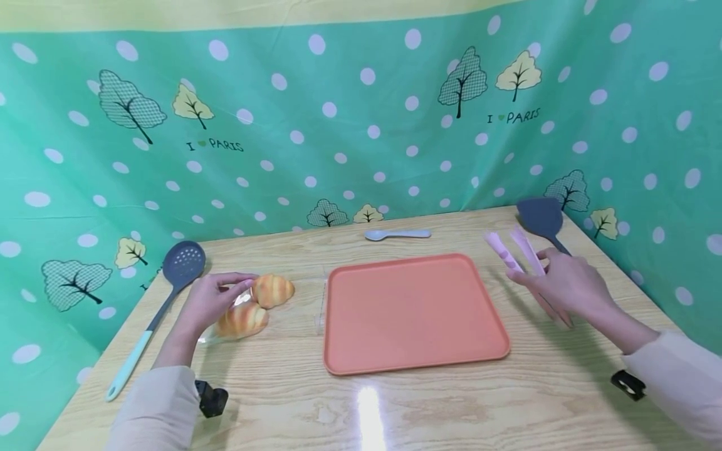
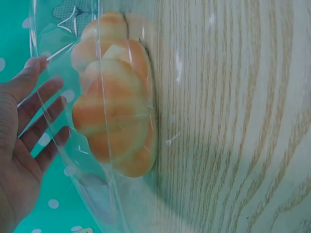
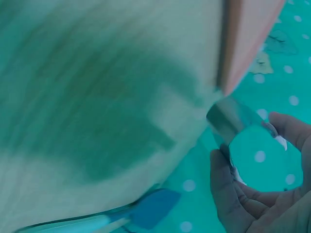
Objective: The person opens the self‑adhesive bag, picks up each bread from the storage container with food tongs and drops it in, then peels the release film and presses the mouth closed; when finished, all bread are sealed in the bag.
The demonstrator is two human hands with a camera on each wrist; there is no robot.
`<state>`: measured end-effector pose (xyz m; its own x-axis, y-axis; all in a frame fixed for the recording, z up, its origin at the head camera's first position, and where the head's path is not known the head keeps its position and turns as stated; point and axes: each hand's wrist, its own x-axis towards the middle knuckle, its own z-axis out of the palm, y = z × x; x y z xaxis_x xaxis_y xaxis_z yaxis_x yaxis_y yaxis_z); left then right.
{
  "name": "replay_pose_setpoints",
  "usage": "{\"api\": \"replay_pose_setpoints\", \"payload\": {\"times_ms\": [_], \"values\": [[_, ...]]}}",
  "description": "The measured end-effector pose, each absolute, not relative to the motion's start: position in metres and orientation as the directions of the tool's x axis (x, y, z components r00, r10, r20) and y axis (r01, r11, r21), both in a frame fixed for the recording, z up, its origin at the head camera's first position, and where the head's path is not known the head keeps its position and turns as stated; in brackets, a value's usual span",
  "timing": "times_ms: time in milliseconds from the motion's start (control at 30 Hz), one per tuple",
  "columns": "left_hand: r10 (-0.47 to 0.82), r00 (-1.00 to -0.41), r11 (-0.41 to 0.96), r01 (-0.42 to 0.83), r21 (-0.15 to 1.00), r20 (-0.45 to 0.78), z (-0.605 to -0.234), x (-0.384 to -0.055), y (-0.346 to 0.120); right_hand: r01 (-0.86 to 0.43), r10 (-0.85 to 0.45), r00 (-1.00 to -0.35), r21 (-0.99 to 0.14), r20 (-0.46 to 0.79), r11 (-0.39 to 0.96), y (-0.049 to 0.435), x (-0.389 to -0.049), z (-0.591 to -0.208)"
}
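Two croissants, a nearer one (image 1: 244, 319) and a farther one (image 1: 273, 290), lie left of the tray with clear plastic (image 2: 99, 194) over them. At its edge my left hand (image 1: 211, 304) pinches this plastic, thumb in front and fingers behind in the left wrist view. My right hand (image 1: 570, 282) grips a pair of tongs (image 1: 534, 252) right of the tray, their pale pink tips apart and pointing toward the back. In the right wrist view, the curved bend of the tongs (image 3: 227, 116) sits between thumb and fingers, with nothing in their tips.
A coral tray (image 1: 414, 316) lies mid-table. Behind it is a small pale blue spoon (image 1: 397, 234). A slotted skimmer (image 1: 169, 300) lies at the left edge, a dark spatula (image 1: 540, 218) at the back right. Clear plastic (image 1: 321, 307) shows beside the tray's left rim.
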<state>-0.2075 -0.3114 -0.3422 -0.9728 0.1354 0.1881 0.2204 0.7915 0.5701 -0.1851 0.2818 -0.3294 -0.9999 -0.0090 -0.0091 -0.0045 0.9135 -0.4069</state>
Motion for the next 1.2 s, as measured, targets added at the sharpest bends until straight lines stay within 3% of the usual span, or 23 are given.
{"api": "replay_pose_setpoints", "payload": {"times_ms": [433, 1200], "values": [[0.135, -0.977, 0.798, 0.207, 0.567, 0.166, -0.341, -0.207, -0.309, 0.031, -0.013, -0.991, -0.329, -0.133, 0.944, 0.296, -0.201, -0.365], [0.147, -0.976, 0.816, 0.211, 0.538, 0.16, -0.342, -0.208, -0.309, -0.021, -0.04, -0.997, -0.273, -0.066, 0.962, 0.285, -0.204, -0.366]]}}
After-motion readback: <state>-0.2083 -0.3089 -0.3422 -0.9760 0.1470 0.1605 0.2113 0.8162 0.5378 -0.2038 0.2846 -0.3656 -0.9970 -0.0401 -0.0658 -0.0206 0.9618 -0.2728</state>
